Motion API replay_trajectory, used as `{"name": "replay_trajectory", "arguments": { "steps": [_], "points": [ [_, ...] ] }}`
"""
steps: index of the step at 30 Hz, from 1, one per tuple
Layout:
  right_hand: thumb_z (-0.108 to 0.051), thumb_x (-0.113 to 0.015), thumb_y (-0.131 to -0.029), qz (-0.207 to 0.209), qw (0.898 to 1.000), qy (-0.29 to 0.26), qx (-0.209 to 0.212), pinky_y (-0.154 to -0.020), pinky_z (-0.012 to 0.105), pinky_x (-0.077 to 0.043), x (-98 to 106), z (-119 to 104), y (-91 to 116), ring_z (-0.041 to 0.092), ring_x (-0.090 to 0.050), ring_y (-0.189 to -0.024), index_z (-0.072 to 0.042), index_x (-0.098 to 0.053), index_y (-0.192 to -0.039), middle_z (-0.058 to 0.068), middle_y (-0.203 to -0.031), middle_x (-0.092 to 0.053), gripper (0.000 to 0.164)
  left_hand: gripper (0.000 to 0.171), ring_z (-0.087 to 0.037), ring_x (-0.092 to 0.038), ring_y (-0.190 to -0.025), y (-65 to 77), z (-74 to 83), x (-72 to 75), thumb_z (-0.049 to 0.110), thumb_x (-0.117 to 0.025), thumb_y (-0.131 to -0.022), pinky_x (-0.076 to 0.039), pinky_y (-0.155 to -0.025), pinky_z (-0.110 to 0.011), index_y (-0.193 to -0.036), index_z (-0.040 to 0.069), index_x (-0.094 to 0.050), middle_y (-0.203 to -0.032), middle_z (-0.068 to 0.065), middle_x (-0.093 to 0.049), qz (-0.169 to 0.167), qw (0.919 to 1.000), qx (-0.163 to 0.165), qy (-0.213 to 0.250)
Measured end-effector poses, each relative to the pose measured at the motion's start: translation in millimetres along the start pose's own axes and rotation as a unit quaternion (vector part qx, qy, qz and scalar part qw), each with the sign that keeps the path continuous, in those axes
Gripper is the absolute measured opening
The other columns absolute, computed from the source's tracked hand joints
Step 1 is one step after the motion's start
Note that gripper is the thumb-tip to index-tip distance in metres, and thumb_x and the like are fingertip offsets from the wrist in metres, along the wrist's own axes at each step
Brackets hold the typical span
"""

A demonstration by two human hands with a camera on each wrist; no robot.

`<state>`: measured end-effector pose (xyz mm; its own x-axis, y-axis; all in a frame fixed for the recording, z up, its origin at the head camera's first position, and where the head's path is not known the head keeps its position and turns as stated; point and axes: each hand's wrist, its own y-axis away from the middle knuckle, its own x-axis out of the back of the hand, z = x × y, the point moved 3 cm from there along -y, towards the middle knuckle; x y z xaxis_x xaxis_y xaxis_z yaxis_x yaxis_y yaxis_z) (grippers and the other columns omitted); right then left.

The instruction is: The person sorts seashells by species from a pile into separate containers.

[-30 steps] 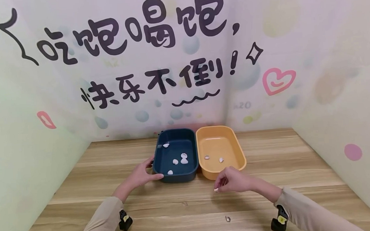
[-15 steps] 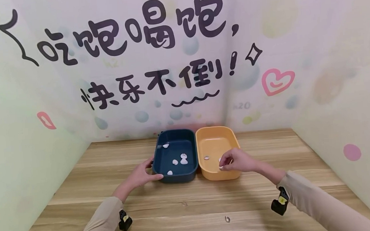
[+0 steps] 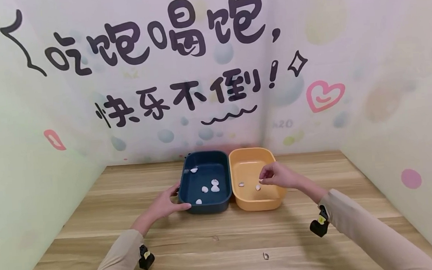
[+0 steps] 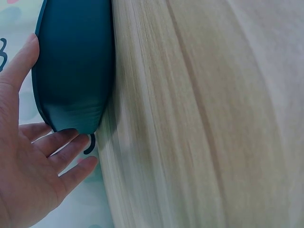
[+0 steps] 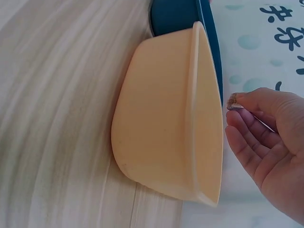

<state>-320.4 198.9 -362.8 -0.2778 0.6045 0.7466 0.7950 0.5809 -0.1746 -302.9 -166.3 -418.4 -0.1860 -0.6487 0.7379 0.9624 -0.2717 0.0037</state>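
Observation:
In the head view my right hand (image 3: 279,175) is over the yellow bin (image 3: 261,205). Between its thumb and fingertips it pinches a small seashell, whose ribbed surface shows in the right wrist view as a seashell (image 5: 233,101). Two shells lie on that bin's floor, one shell (image 3: 241,184) at the left and one shell (image 3: 258,187) below my fingers. My left hand (image 3: 165,203) rests against the near left corner of the dark blue bin (image 3: 207,208). Its thumb touches the front rim, with the loosely spread fingers along the side. Several white shells (image 3: 215,188) lie inside.
Both bins stand side by side near the back wall (image 3: 145,139) on a wooden table (image 3: 164,254). Nearer the front lie a small shell (image 3: 266,256) and a pale, hard-to-see shell-like piece (image 3: 215,238). Walls close off the left and right sides.
My right hand has moved from the table in front of the yellow bin, up and over it, carrying the seashell. The left hand has stayed at the blue bin.

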Motion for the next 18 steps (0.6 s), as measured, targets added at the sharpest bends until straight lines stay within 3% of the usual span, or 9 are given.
{"name": "replay_trajectory", "arguments": {
  "steps": [9,18],
  "points": [
    [-0.001,-0.064,-0.081,0.030,0.999,-0.013,-0.038,-0.054,0.021,-0.046,4.4,20.2,-10.0,0.010,-0.053,-0.061,0.004,-0.062,-0.081,0.007,-0.072,-0.062,0.005,0.088,-0.036,-0.043,-0.120,-0.7,0.4,0.9,0.041,-0.072,-0.075,-0.036,-0.096,-0.052,-0.143,0.007,-0.027,-0.137,-0.020,-0.040,-0.002,1.0000,-0.006,0.007],
    [0.000,-0.061,-0.083,0.101,0.991,-0.033,-0.079,-0.056,0.024,-0.049,3.8,37.8,-18.4,0.031,-0.059,-0.068,0.008,-0.060,-0.085,0.015,-0.075,-0.061,0.009,0.090,-0.035,-0.043,-0.120,0.1,-0.9,0.6,0.043,-0.071,-0.075,-0.036,-0.096,-0.053,-0.143,0.006,-0.027,-0.137,-0.020,-0.040,-0.002,1.0000,0.002,-0.001]
  ]
}}
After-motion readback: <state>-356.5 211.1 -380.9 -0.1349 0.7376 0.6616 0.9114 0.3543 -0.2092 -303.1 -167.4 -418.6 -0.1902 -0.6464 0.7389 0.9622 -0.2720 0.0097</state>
